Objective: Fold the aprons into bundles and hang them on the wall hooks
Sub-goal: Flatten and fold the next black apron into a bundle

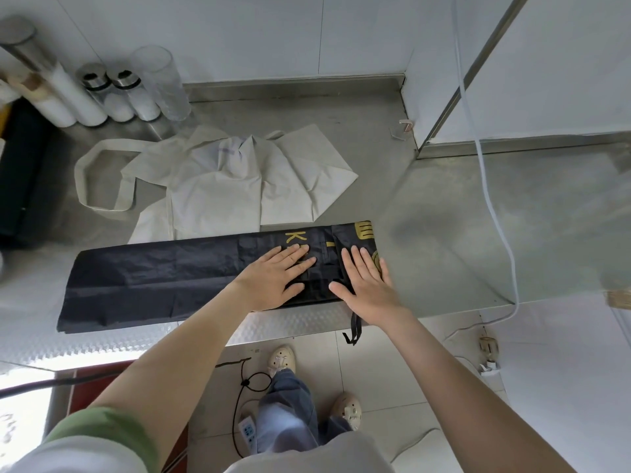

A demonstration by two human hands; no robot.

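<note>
A black apron [153, 278] with gold print lies folded into a long strip across the front of the steel counter [341, 138]. My left hand [276, 278] and my right hand [367, 281] both press flat on its right end, fingers straight and spread. Its black ties [353, 331] dangle over the counter's front edge. A white apron [232, 175] lies loosely crumpled behind the black one, its neck loop out to the left. No wall hook is recognisable in this view.
Steel and white canisters [112, 93] and a clear tumbler [164, 83] stand at the back left beside a dark box [20, 172]. A glass panel [512, 216] rises on the right with a white cable [491, 199] hanging along it. A power strip [247, 433] lies on the floor.
</note>
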